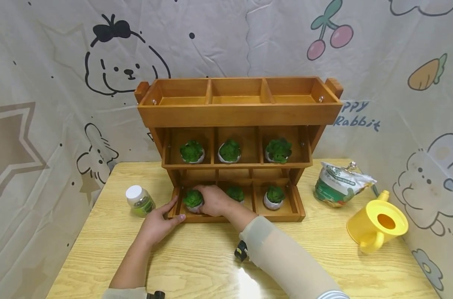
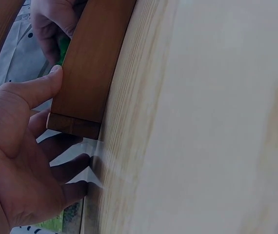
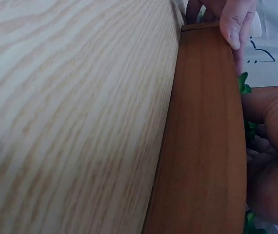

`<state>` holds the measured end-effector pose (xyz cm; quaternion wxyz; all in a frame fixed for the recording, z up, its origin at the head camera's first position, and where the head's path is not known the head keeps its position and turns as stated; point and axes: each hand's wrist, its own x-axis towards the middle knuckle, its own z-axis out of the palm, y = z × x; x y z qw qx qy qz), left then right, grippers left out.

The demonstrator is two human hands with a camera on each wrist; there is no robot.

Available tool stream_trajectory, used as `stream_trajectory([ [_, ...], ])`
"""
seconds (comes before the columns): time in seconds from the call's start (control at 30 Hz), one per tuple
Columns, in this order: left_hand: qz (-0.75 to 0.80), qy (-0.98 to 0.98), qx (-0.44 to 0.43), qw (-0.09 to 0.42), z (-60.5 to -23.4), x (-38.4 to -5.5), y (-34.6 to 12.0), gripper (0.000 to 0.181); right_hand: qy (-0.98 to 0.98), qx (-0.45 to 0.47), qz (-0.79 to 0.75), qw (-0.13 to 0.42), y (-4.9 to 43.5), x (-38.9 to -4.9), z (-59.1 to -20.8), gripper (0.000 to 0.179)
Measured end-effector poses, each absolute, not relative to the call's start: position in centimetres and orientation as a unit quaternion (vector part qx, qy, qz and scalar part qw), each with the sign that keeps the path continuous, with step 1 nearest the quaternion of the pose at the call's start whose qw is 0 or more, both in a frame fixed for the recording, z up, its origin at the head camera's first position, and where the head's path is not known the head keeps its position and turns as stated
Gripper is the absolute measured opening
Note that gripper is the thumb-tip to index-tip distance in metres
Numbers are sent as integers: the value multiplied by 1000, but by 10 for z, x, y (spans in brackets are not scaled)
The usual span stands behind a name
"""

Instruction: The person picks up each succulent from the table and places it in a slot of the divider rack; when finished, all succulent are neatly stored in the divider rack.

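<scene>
A wooden three-tier plant stand point(image 1: 239, 116) stands on the table. My right hand point(image 1: 216, 201) reaches into the left compartment of its bottom tier and grips a small potted succulent point(image 1: 193, 198) from the right side; its fingertips are partly hidden. My left hand point(image 1: 157, 224) holds the bottom tier's front left corner, with the thumb on the front board point(image 2: 88, 63) and the other fingers along the side. Beside my right wrist, a second succulent point(image 1: 235, 193) is partly covered in the middle compartment. A third succulent point(image 1: 274, 197) sits in the right one.
Several succulents point(image 1: 229, 150) fill the middle tier, one per compartment. The top tier point(image 1: 239, 115) holds nothing. Left of the stand is a white-lidded jar point(image 1: 140, 201). To the right are a green and white bag point(image 1: 340, 185) and a yellow watering can point(image 1: 375, 222). Patterned cloth hangs behind.
</scene>
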<state>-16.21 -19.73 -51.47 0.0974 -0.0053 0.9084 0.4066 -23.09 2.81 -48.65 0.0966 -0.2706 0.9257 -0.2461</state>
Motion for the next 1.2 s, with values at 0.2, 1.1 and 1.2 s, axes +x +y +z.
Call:
stream_trajectory([
  [0.2, 404, 910, -2, 97, -512, -163, -198, 81, 924, -248, -274, 96, 31, -229, -487, 67],
  [1.1, 370, 923, 17, 106, -510, -170, -197, 80, 841, -257, -463, 111, 96, -175, -481, 65],
  [1.2, 366, 924, 21, 104, -511, -169, -199, 81, 833, -261, -477, 101, 107, -168, -482, 65],
])
